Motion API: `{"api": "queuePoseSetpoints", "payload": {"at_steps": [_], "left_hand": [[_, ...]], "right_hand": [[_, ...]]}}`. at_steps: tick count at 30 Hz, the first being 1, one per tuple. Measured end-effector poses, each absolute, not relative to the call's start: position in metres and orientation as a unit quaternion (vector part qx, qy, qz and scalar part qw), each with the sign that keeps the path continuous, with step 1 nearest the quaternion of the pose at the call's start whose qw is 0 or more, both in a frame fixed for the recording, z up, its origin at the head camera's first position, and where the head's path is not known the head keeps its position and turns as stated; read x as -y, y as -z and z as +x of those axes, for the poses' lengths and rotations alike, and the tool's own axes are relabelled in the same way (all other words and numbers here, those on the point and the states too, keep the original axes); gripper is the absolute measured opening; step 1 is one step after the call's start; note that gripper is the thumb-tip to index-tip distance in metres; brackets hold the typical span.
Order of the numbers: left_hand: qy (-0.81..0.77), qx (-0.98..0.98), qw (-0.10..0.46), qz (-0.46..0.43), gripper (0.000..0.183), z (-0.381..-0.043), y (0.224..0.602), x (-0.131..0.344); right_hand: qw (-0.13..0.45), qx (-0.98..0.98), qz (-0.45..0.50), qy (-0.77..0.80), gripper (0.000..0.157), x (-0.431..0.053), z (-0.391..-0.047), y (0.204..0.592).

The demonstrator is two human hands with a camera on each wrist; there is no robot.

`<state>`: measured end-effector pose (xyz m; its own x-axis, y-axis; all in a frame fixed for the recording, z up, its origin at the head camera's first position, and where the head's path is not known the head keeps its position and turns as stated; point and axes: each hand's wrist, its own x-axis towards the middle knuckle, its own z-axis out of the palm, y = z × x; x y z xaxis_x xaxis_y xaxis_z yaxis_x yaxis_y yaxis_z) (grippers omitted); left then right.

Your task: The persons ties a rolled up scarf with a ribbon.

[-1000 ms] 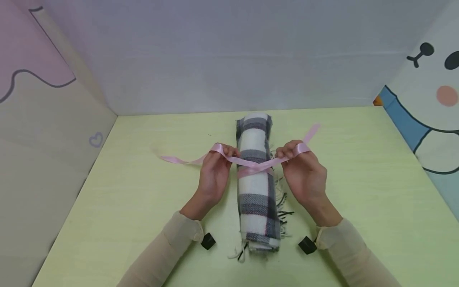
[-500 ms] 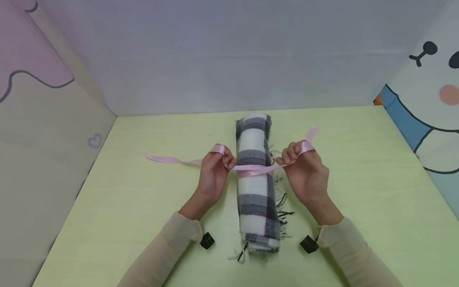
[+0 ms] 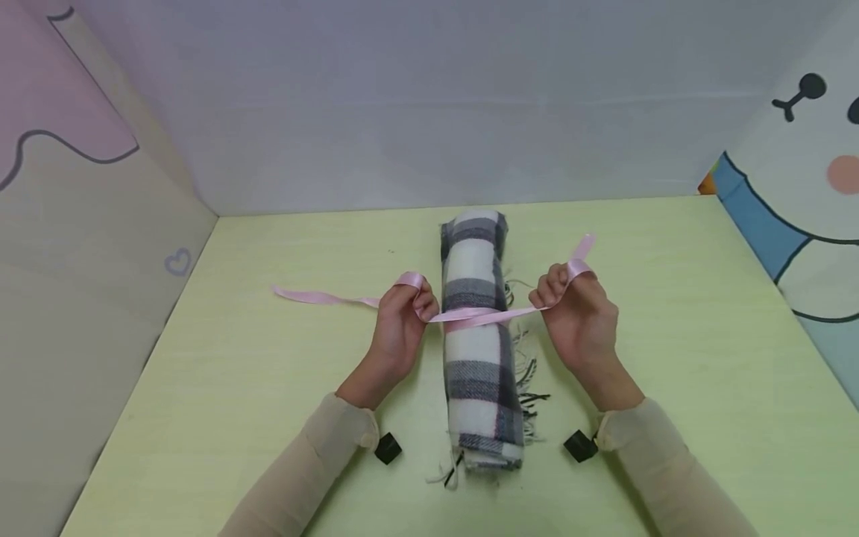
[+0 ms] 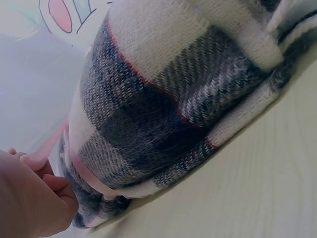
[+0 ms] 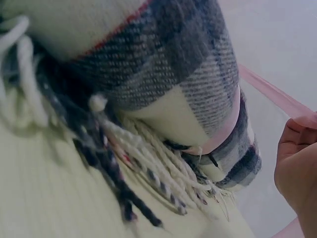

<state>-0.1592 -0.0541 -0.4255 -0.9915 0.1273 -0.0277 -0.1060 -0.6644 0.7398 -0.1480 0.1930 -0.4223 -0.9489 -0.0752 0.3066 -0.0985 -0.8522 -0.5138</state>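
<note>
On a pale table [image 3: 221, 358], the left hand [image 3: 397, 332] and right hand [image 3: 580, 324] pinch pink ribbon [image 3: 496, 318] looped around a rolled plaid scarf [image 3: 473, 347], tying apparently unfinished, tails [image 3: 315, 297] loose.

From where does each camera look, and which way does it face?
Head: on the person's head, facing forward and down at the rolled scarf and pink ribbon; left hand, right hand and sleeves show.
Left wrist: on that wrist, facing the scarf's left side; part of the left hand shows lower left.
Right wrist: on that wrist, facing the scarf's fringed side; part of the right hand shows at right.
Shared: both wrist views show the scarf and ribbon, from opposite sides.
</note>
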Motion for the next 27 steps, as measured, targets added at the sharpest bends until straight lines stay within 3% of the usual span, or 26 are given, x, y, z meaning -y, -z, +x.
{"api": "queuePoseSetpoints", "payload": {"at_steps": [5,13,20,27], "left_hand": [[-0.911,-0.405,0.084,0.012,0.030,-0.161,0.424,0.058],[-0.904,-0.422,0.065,0.010,0.018,-0.164,0.417,0.061],[-0.865,-0.500,0.046,0.003,0.034,-0.164,0.412,0.052],[-0.852,-0.522,0.020,0.011,0.035,-0.164,0.404,0.041]], "right_hand": [[-0.017,0.298,0.165,-0.940,0.035,-0.191,-0.149,0.421],[-0.031,0.441,0.124,-0.889,0.037,-0.189,-0.148,0.413],[-0.035,0.502,0.113,-0.857,0.034,-0.176,-0.146,0.405],[-0.048,0.571,0.076,-0.816,0.031,-0.166,-0.147,0.389]]}}
